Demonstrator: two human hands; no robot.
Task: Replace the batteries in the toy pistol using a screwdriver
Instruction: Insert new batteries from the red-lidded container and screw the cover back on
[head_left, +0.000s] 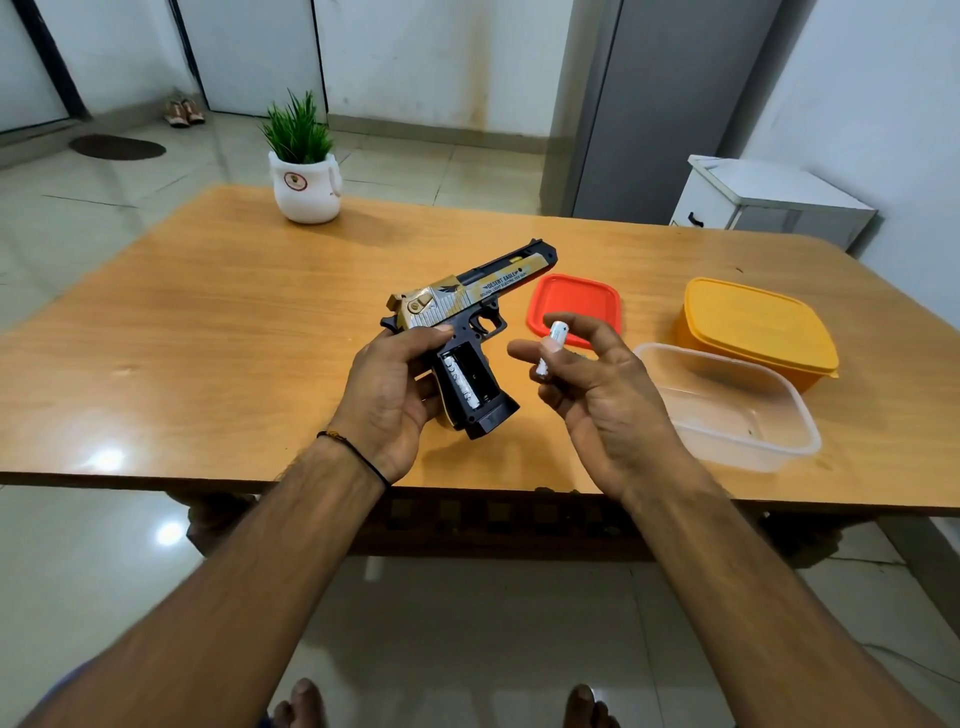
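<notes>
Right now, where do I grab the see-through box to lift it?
Pinch the clear box by its right end wall from above, thumb outside, fingers inside: it stands open, with a lip all round, and that end is free.

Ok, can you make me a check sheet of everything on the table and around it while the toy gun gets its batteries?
Surface: wooden table, shiny top.
Job's things: toy pistol, grip compartment open with one fitted battery inside; spare battery outside it; no screwdriver seen.
Clutter: red lid, clear tub with no lid on, yellow tub with its lid on, potted plant near the far edge.
Hands: left hand grips the toy pistol; right hand pinches the spare battery.
Cables: nothing seen on the table.
Surroundings: tiled floor, white cabinet, shoes, mat.
</notes>
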